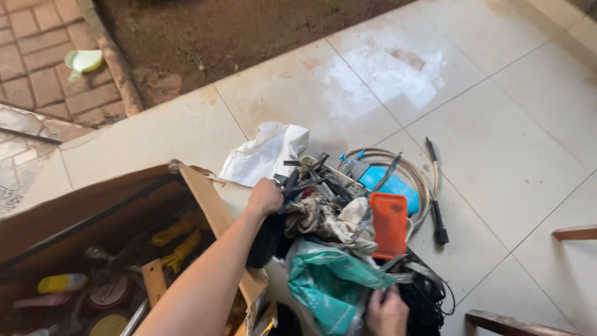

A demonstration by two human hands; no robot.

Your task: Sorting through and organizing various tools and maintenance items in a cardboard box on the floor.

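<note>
My left hand [265, 196] reaches out over a heap of tools and rags on the tiled floor and grips a dark tool [297, 186] with black handles at the top of the heap. My right hand [387, 311] sits at the bottom edge, fingers closed on black straps [418, 298] next to a teal plastic bag [329, 283]. An orange flat case [389, 224] and a stained rag [323, 219] lie between the two hands.
An open cardboard box [93, 205] with tools, yellow handles and tins stands at the left. A white bag [264, 152], a blue object [385, 183], coiled hose [418, 177] and a black rod [435, 199] lie nearby. Wooden furniture edges [575, 233] show at right. Soil and brick paving lie beyond.
</note>
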